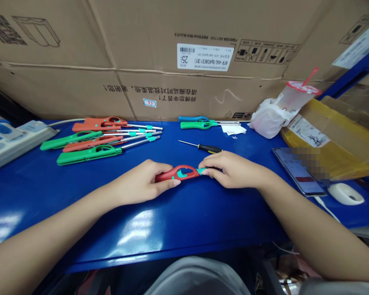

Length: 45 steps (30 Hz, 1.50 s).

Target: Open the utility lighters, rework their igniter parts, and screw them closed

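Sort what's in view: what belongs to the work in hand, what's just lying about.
Work in hand:
red lighter, held in left hand and right hand
likely the other lighters and screwdriver

Apparently lying about:
phone
drink cup
yellow-taped parcel
power strip

Lighters point(94, 142) left, screwdriver point(209, 148) behind right hand point(233, 170), phone point(301, 179) right

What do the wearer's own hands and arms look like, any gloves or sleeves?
The left hand and right hand are bare, with no gloves, rings or bracelets showing. The left forearm and right forearm show no sleeves, watch, cables or markings. Grey cloth shows at the bottom edge.
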### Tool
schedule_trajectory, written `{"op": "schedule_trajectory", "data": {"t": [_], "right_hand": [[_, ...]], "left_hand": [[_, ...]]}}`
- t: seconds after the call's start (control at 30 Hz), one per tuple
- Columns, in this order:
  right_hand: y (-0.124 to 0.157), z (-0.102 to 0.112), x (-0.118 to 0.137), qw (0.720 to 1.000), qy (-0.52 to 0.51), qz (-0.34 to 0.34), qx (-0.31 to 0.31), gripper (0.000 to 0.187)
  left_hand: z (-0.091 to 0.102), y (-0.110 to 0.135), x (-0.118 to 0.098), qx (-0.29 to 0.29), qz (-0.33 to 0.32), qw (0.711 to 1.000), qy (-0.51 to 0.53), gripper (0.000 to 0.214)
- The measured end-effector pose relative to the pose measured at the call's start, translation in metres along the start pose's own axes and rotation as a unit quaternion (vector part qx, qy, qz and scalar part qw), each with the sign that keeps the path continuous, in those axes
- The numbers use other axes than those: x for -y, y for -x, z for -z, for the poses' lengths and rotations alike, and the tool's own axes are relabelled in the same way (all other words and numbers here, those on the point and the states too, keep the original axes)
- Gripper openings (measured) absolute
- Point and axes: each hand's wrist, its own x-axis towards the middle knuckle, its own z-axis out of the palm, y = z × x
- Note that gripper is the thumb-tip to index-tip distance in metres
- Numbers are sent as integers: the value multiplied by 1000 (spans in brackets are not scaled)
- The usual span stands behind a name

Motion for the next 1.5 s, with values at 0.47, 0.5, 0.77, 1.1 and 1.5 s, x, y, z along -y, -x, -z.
{"op": "schedule_trajectory", "data": {"t": [0.47,0.5,0.77,1.1,1.5], "right_hand": [[-1,-4,6,997,68,1,22,23],[-1,-5,6,997,67,3,25,23],[-1,-11,-2,997,56,42,-37,25],[-1,-19,-4,981,129,99,-104,30],[-1,-4,-10,986,103,21,-132,18]], "left_hand": [[1,-4,6,-14,-40,999,-20,42],[1,-3,6,-18,-45,998,-26,41],[3,-3,8,-29,-40,999,-15,42],[2,-6,9,25,14,995,94,42],[6,-7,7,-79,-68,994,-41,39]]}}
